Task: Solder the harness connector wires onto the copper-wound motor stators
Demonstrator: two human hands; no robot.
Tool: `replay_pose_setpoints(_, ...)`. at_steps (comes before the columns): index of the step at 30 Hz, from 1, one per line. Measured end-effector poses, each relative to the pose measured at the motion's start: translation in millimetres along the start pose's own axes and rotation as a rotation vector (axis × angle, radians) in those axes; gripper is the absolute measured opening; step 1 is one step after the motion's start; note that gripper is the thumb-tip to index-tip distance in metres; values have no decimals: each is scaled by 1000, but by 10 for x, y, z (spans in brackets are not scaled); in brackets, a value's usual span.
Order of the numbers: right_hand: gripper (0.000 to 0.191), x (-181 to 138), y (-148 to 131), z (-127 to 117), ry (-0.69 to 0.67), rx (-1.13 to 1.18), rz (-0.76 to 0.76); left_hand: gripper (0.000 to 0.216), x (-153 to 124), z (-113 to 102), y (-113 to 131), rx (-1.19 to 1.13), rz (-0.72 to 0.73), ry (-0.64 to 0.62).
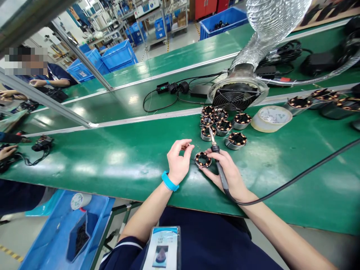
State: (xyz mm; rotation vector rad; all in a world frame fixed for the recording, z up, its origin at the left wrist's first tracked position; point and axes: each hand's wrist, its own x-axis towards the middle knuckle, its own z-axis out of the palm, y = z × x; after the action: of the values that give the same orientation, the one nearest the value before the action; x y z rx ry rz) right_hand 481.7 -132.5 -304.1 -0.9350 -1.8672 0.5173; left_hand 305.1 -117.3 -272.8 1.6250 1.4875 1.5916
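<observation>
A small motor stator [203,159] with copper windings lies on the green table [118,157] between my hands. My left hand [179,160], with a blue wrist strap, pinches something thin, perhaps solder wire, just left of the stator; what it is stays too small to tell. My right hand [228,172] rests against the stator's right side and grips a soldering iron [218,161], whose tip points up and away. The iron's black cable [295,178] runs off to the right.
Several more stators [222,127] are clustered behind my hands. A roll of tape [271,118] and a fume fan [237,95] with a foil duct stand further back. Another person sits at far left. A blue bin [67,232] is below the table edge.
</observation>
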Motion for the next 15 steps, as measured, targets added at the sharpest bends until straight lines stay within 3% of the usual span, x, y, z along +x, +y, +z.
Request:
replay_pose_setpoints(5, 45, -2, 15, 2, 8, 7, -19, 10, -14, -6, 12, 24, -15, -56)
replay_pose_setpoints(11, 47, -10, 52, 30, 30, -27, -27, 13, 1, -55, 50, -27, -11, 64)
replay_pose_setpoints(15, 45, -6, 26, 16, 10, 0, -15, 14, 3, -61, 41, -19, -19, 46)
